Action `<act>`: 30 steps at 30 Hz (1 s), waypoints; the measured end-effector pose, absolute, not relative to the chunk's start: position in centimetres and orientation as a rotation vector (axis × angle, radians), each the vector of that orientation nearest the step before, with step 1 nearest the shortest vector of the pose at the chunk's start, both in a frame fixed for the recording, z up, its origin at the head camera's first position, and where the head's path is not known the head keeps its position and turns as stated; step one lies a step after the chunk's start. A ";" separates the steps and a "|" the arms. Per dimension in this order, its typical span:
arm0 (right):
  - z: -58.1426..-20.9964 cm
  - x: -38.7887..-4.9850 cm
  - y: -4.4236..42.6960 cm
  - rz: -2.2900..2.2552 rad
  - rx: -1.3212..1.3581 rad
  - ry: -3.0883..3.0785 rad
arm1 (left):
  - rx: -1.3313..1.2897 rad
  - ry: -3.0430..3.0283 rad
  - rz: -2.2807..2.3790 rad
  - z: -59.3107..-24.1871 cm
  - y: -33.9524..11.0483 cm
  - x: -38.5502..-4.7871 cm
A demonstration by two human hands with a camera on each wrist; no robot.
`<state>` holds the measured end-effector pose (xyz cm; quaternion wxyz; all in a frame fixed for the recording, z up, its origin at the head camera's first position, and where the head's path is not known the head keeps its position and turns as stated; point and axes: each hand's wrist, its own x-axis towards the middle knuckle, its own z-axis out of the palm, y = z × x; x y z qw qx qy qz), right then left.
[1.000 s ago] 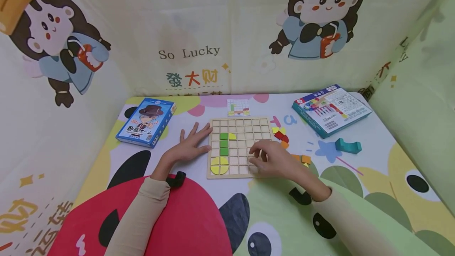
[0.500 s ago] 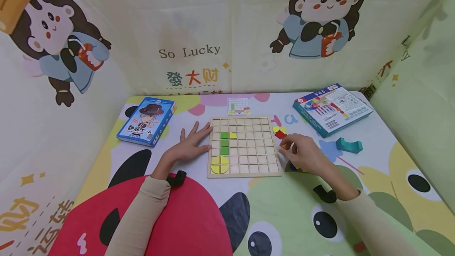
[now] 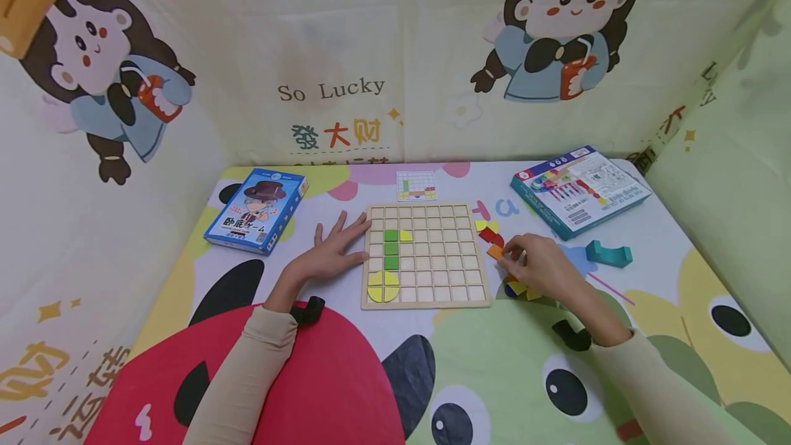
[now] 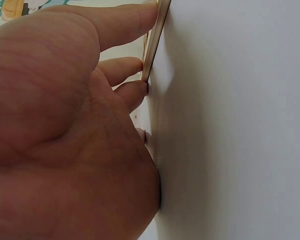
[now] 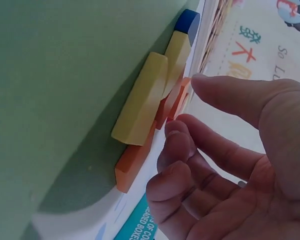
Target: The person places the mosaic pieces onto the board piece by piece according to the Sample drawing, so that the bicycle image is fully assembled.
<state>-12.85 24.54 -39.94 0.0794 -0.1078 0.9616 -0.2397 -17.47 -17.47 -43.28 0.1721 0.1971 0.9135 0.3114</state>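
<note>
"Patterned cloth (image 3: pixel 334 390) spreads below us; where's the orange tile (image 3: pixel 495 252)?"

"Right of the wooden board (image 3: pixel 435 253), at the right hand's (image 3: pixel 536 265) fingertips; we can't tell if they pinch it. That hand partly hides nearby tiles (image 3: pixel 518 288)."

"And the left hand (image 3: pixel 327 254)?"

"Spread fingers touch the board's edge."

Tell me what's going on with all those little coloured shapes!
Someone is working at a pale wooden grid board. Their left grip touches its left edge. Their right grip is at a flat orange square tile on the table beside it; I can't tell whether it's firmly pinched. Three green square tiles and five yellow quarter-round tiles already sit in the board.
</note>
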 end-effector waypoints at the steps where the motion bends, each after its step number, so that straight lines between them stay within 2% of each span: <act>1: -40.0 -12.9 24.5 -0.711 -0.319 2.880 | 0.560 2.593 0.884 -43.3 -17.5 -17.5; 30: -40.7 -13.7 24.5 -0.627 -0.239 2.914 | 0.560 2.594 0.880 -43.2 -17.5 -17.5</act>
